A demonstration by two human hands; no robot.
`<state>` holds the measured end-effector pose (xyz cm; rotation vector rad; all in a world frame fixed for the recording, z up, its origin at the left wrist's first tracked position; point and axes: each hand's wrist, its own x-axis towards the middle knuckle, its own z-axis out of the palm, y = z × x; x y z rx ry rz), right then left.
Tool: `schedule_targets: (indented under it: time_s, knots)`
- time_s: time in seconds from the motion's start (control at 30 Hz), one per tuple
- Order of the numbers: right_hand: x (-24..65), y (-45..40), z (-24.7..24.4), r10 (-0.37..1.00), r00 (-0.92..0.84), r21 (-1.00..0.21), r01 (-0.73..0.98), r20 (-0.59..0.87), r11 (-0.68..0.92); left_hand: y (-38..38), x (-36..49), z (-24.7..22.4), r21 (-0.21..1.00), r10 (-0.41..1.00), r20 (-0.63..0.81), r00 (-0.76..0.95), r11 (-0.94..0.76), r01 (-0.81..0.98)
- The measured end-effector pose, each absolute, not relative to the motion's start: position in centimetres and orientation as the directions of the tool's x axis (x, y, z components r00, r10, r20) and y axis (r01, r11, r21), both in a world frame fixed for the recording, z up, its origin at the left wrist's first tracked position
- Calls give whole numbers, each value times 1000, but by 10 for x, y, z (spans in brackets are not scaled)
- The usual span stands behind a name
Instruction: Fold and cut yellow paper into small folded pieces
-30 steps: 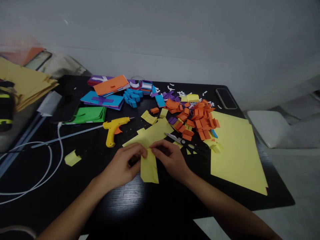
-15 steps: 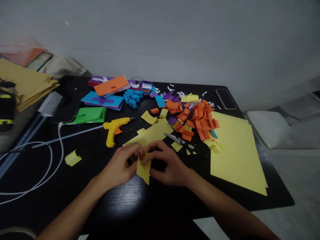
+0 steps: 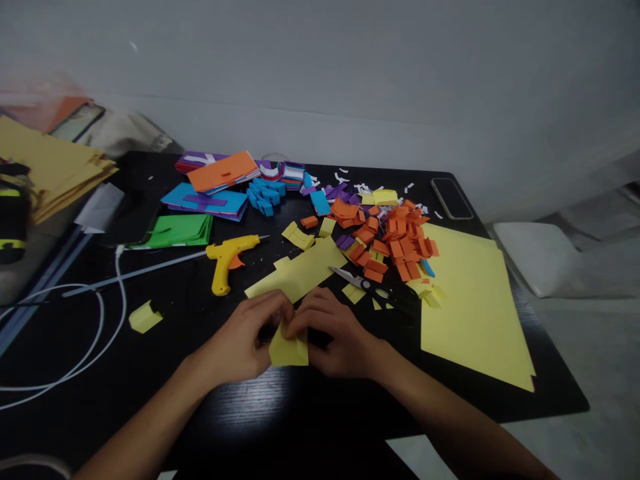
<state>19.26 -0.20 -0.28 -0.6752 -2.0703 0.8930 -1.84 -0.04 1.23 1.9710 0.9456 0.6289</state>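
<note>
A small piece of yellow paper point(image 3: 290, 350) is pinched between both hands above the black table's front half. My left hand point(image 3: 249, 337) grips its left side, fingers curled. From the right, my right hand point(image 3: 337, 333) presses its fingers onto the paper's upper part. The fingers hide the top of the piece. Just beyond the hands lies a yellow paper strip point(image 3: 305, 270). Scissors point(image 3: 360, 280) rest to the right of that strip, their blades pointing left.
A yellow glue gun point(image 3: 230, 260) lies left of centre. Orange folded paper pieces point(image 3: 405, 240) are heaped behind the scissors. Large yellow sheets point(image 3: 475, 313) cover the right side, near a phone point(image 3: 451, 199). A white cable point(image 3: 123, 300) loops at left, beside a folded yellow piece point(image 3: 145, 317).
The yellow paper has turned in my hands, so its lower part now faces me broad and flat-edged instead of hanging to a point. Both hands have shifted slightly.
</note>
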Motion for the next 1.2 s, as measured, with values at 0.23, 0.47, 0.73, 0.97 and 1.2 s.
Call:
schedule_targets:
  time_s: [0.23,0.47,0.73,0.97,1.2]
  knots:
    - [194,-5,-3,722,-563,-798,171,401,577,-3,-15,8,818,811,56,583,-372,439]
    - [198,-2,1,736,-595,-846,167,323,506,-4,-13,8,818,815,41,578,-359,449]
    - [200,0,-4,695,-596,-769,191,403,610,-4,-16,7,801,815,71,574,-390,455]
    - [206,6,-3,553,-727,-545,292,408,786,-3,-18,5,792,832,167,529,-432,430]
    - [203,1,-1,561,-651,-551,253,511,795,-2,-19,7,775,814,174,554,-460,434]
